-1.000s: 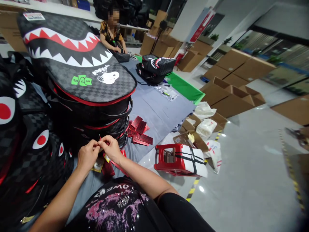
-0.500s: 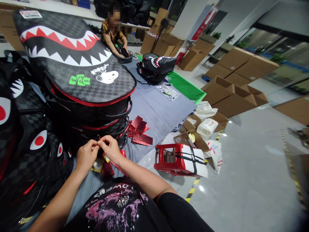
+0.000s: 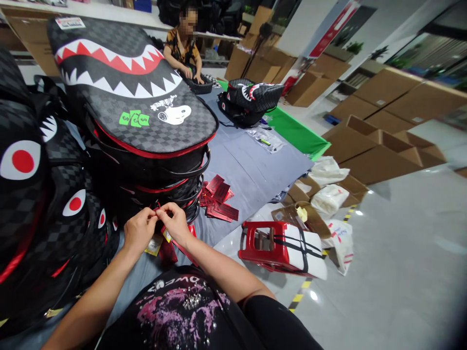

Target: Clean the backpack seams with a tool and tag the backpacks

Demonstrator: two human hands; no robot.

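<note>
My left hand [image 3: 140, 231] and my right hand [image 3: 175, 224] meet fingertip to fingertip, both closed in a pinch. Between them is a thin tag string [image 3: 157, 204], its small loop showing above the fingers; details are too small to make out. Just below hang or lie a yellow tag [image 3: 153, 244] and a red tag [image 3: 168, 253], partly hidden by my right wrist. Right in front of my hands rises a stack of black checkered backpacks [image 3: 146, 116] with a shark-mouth print, white dog and green banknotes. Loose red tags [image 3: 221, 199] lie in a pile on the grey cloth to the right.
More shark-eye backpacks [image 3: 73, 204] crowd the left. Grey cloth [image 3: 251, 165] covers the table, with other backpacks [image 3: 251, 99] farther back. Across it, a person [image 3: 184, 48] handles something dark. A red stool [image 3: 282, 245], white bags [image 3: 330, 199] and cardboard boxes [image 3: 390, 146] stand right.
The camera has turned slightly left, so everything sits farther right in the picture. My hands stay pinched together at the same spot before the backpack stack.
</note>
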